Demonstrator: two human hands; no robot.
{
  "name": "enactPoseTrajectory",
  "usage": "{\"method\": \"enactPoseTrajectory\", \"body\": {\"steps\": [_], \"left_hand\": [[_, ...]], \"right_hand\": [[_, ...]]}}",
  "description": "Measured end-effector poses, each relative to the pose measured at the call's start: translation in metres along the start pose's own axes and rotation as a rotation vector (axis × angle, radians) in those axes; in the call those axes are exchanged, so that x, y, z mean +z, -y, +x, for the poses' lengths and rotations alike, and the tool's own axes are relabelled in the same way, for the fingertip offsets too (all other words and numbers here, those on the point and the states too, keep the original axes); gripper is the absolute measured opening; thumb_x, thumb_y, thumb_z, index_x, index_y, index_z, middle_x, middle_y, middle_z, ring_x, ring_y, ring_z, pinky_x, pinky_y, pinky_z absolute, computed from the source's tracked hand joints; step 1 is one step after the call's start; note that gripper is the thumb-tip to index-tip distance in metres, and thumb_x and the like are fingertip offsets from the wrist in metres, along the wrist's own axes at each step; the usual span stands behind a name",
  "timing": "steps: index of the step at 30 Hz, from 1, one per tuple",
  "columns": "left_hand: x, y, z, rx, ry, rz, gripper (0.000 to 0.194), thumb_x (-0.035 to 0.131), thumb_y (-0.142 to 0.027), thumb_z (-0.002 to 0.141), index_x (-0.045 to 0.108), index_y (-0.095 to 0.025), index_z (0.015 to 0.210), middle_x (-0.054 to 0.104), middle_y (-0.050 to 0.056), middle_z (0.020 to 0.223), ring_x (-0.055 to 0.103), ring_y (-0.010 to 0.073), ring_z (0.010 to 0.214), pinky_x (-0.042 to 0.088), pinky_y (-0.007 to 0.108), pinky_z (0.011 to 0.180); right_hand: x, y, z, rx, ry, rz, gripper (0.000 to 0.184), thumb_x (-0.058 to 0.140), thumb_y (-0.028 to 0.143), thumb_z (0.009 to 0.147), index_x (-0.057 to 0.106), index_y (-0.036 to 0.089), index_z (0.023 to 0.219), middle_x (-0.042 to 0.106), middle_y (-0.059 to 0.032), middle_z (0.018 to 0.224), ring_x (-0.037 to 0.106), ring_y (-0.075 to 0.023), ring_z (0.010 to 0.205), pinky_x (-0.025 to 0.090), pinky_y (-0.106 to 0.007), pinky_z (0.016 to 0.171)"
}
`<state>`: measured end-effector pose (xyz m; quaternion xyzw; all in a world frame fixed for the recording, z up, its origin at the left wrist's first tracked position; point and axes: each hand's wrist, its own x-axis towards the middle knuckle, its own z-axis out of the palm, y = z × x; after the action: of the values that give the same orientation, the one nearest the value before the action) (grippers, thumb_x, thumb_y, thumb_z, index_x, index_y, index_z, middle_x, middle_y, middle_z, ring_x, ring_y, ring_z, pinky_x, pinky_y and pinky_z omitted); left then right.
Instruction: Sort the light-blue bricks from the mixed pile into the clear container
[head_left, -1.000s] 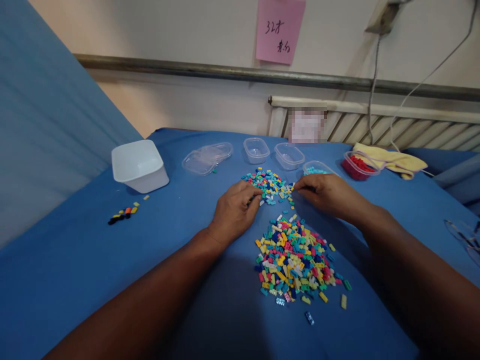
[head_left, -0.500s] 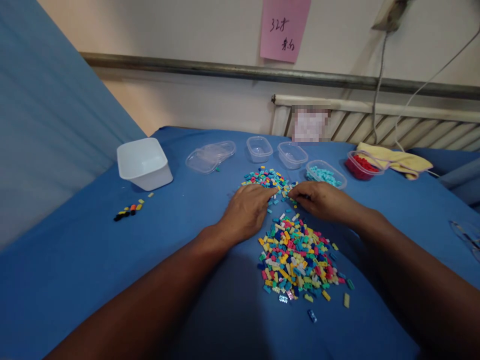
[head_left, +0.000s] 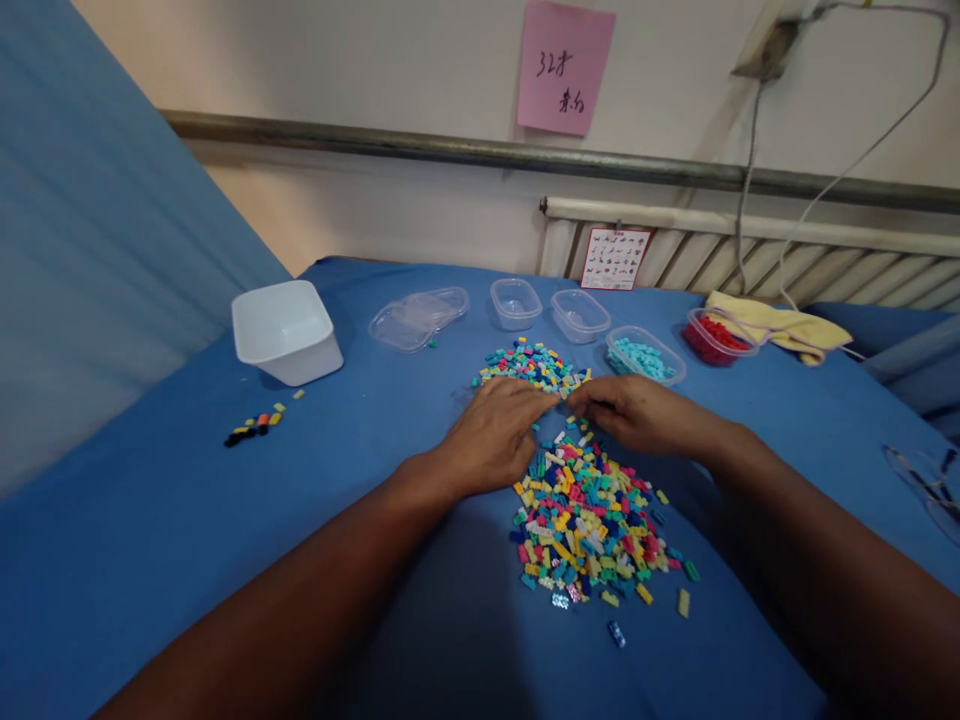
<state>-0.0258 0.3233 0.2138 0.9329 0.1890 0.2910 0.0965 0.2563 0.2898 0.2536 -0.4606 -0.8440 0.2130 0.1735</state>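
Small plastic building bricks in many colours lie in two heaps: a far heap [head_left: 529, 362] and a larger near heap [head_left: 592, 520]. My left hand [head_left: 496, 430] rests at the front of the far heap, fingers stretched to the right; some fingertips are hidden. Facing it, my right hand [head_left: 634, 408] has its fingers curled and pinched together at the heap's right front edge. Whatever it grips is too small or hidden to make out. The fingertips of both hands nearly meet among loose bricks.
Clear tubs stand behind: one with turquoise bricks [head_left: 643, 355], one with red bricks [head_left: 716, 335], and two others [head_left: 515, 303], [head_left: 580, 315]. Clear lids [head_left: 416, 318], a white bin [head_left: 289, 335], stray yellow and black pieces [head_left: 255, 428], a yellow cloth [head_left: 780, 325] and cables [head_left: 926, 480] are around.
Both hands have drawn slightly nearer to me and closer together, with some loose bricks shifting between the heaps. The camera view has moved a little.
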Motion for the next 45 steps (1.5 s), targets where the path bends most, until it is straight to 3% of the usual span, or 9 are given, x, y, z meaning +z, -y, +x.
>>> {"method": "enactPoseTrajectory", "body": {"steps": [3,10,13,19,24,28,33,40,45], "left_hand": [[-0.002,-0.001,0.001,0.006,0.017,-0.005,0.051,0.054,-0.006,0.093,0.069,-0.013,0.142,0.074,0.007,0.115,0.064,0.0288,0.107,0.048,0.049,0.098],[0.0,-0.001,-0.001,-0.006,0.035,0.036,0.05,0.058,-0.006,0.096,0.066,-0.012,0.145,0.074,0.007,0.125,0.063,0.0297,0.111,0.047,0.05,0.1],[-0.002,-0.003,0.0,-0.035,0.006,0.045,0.054,0.057,-0.006,0.095,0.065,-0.014,0.148,0.073,0.008,0.121,0.064,0.0296,0.11,0.047,0.049,0.099],[-0.003,-0.002,0.001,-0.127,-0.101,0.044,0.051,0.059,-0.007,0.089,0.069,-0.01,0.139,0.074,0.008,0.117,0.064,0.0288,0.111,0.042,0.052,0.112],[-0.003,-0.001,0.0,-0.09,-0.105,-0.015,0.055,0.056,-0.002,0.086,0.07,-0.009,0.139,0.074,0.006,0.112,0.064,0.0265,0.11,0.037,0.05,0.12],[-0.004,0.0,0.0,-0.202,-0.194,-0.036,0.06,0.05,0.001,0.089,0.068,-0.008,0.145,0.075,0.009,0.12,0.065,0.0279,0.113,0.046,0.048,0.106],[-0.002,0.004,-0.003,-0.236,-0.171,-0.011,0.059,0.049,0.004,0.089,0.071,-0.012,0.142,0.078,0.003,0.115,0.066,0.0283,0.108,0.047,0.049,0.098],[-0.011,0.008,-0.01,-0.211,-0.077,0.035,0.064,0.05,0.008,0.086,0.07,-0.015,0.142,0.079,0.001,0.115,0.066,0.0279,0.105,0.049,0.048,0.094],[-0.013,0.008,-0.014,-0.114,-0.17,0.006,0.053,0.05,0.008,0.092,0.07,-0.012,0.137,0.076,0.003,0.105,0.07,0.022,0.097,0.055,0.04,0.093]], "right_hand": [[0.001,0.001,-0.001,0.008,-0.019,0.044,0.036,0.054,0.012,0.101,0.079,0.024,0.124,0.086,-0.0026,0.108,0.081,-0.0209,0.095,0.062,-0.032,0.087],[0.014,0.002,0.005,-0.072,-0.088,0.01,0.047,0.052,0.006,0.096,0.078,0.023,0.132,0.084,-0.0085,0.13,0.079,-0.0245,0.118,0.06,-0.039,0.105],[0.013,0.004,0.004,-0.056,-0.062,0.035,0.045,0.051,0.006,0.097,0.078,0.022,0.129,0.085,-0.0064,0.115,0.08,-0.0229,0.104,0.062,-0.037,0.096],[0.011,0.003,0.002,-0.067,-0.077,0.127,0.04,0.054,0.009,0.095,0.08,0.021,0.123,0.086,-0.007,0.117,0.08,-0.0245,0.107,0.061,-0.039,0.098],[0.013,0.006,0.001,-0.06,-0.001,0.208,0.038,0.053,0.012,0.099,0.078,0.022,0.125,0.084,-0.0034,0.105,0.079,-0.0209,0.09,0.062,-0.034,0.082],[0.021,0.004,0.004,-0.081,-0.151,0.09,0.038,0.054,0.011,0.1,0.078,0.021,0.127,0.085,-0.0081,0.12,0.08,-0.0251,0.106,0.063,-0.04,0.095],[0.031,0.002,0.007,-0.221,-0.138,0.0,0.054,0.05,0.006,0.099,0.073,0.022,0.146,0.081,-0.0131,0.14,0.077,-0.0281,0.128,0.06,-0.047,0.11],[0.024,0.005,0.004,-0.082,-0.097,0.119,0.049,0.05,0.01,0.103,0.072,0.022,0.145,0.086,-0.0071,0.117,0.082,-0.0227,0.103,0.064,-0.036,0.091],[0.027,0.006,0.005,-0.086,-0.092,0.166,0.047,0.053,0.011,0.1,0.075,0.023,0.14,0.086,-0.0066,0.12,0.082,-0.0227,0.104,0.063,-0.036,0.091]]}}
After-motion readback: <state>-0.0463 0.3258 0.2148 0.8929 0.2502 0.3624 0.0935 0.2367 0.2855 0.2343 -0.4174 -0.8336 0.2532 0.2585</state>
